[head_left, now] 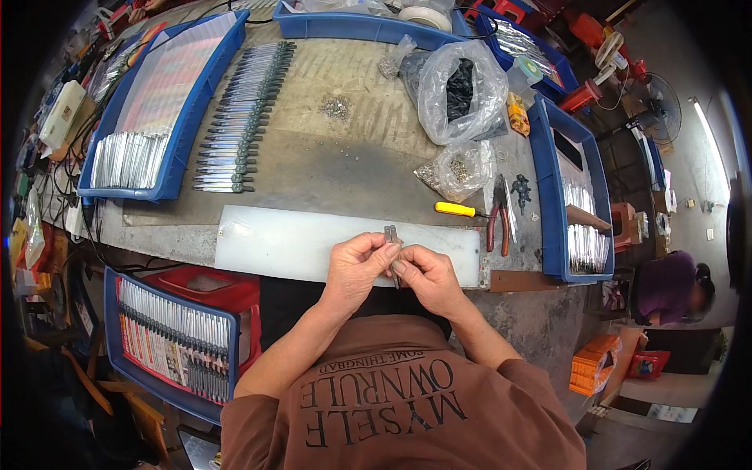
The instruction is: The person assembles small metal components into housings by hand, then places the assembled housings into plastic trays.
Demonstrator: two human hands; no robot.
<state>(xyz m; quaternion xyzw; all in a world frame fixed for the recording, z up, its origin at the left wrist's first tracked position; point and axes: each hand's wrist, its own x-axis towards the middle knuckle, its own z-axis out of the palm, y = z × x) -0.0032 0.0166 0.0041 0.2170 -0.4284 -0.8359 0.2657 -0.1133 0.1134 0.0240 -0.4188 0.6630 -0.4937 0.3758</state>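
My left hand (pixel 357 270) and my right hand (pixel 428 276) meet over a long white board (pixel 274 244) at the table's near edge. Both are closed, with thumbs and fingertips pinching a slim grey metal piece (pixel 391 233). Its upper end shows two narrow strips side by side; the fingers hide most of the rest. To the right of the board's far edge lie a yellow-handled screwdriver (pixel 456 209) and red-handled pliers (pixel 497 223). Beyond the board, a long row of slender silver pieces with dark ends (pixel 243 117) is laid out on the table.
Small loose metal bits (pixel 335 107) are scattered mid-table. Plastic bags hold black parts (pixel 460 90) and small metal parts (pixel 456 171). Blue trays of silver pieces stand left (pixel 174 176), right (pixel 554 235) and lower left (pixel 232 345). A person in purple (pixel 666 286) is at far right.
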